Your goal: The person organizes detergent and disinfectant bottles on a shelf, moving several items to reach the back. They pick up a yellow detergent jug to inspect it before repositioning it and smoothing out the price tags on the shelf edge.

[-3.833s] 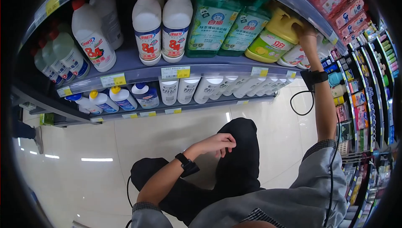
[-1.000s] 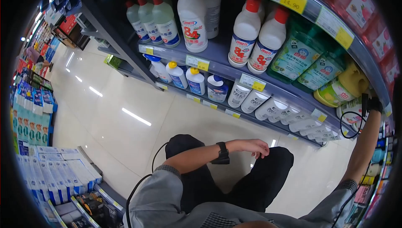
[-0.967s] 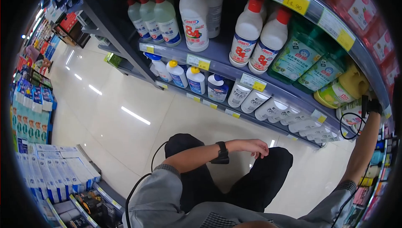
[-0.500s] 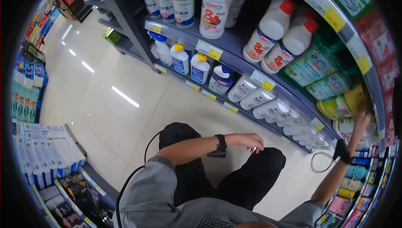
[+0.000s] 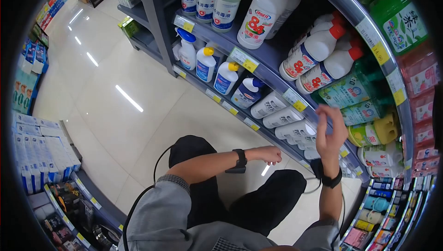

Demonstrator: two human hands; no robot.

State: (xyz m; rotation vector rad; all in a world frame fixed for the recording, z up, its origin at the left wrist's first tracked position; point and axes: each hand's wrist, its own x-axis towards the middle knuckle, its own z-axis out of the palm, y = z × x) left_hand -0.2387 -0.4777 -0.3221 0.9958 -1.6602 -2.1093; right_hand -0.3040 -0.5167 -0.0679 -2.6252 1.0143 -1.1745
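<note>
My right hand (image 5: 331, 133) is raised in front of the lower shelves, its fingers bent but apart and nothing visible in them. Behind it are white bottles (image 5: 295, 130) on the bottom shelf and a yellow-green jug (image 5: 371, 131) lying to its right. Over my knees hangs my left hand (image 5: 268, 155), fingers curled in, with nothing seen in it. White 84 disinfectant bottles (image 5: 318, 50) with red caps stand on the shelf above. Green-labelled bottles (image 5: 346, 89) are beside them, to the right.
Grey shelf edges (image 5: 258, 66) with price tags run diagonally ahead. Spray and squeeze bottles (image 5: 206, 64) stand low on the left. Stacked white-and-blue boxes (image 5: 39, 154) are at the far left. Pink packs (image 5: 422, 108) line the right side. A cable (image 5: 157, 165) runs along my left arm.
My right hand has drawn back from the yellow-green jug and moved left, in front of the shelf. The view has shifted slightly. My left hand stays over my knees, its fingers more curled.
</note>
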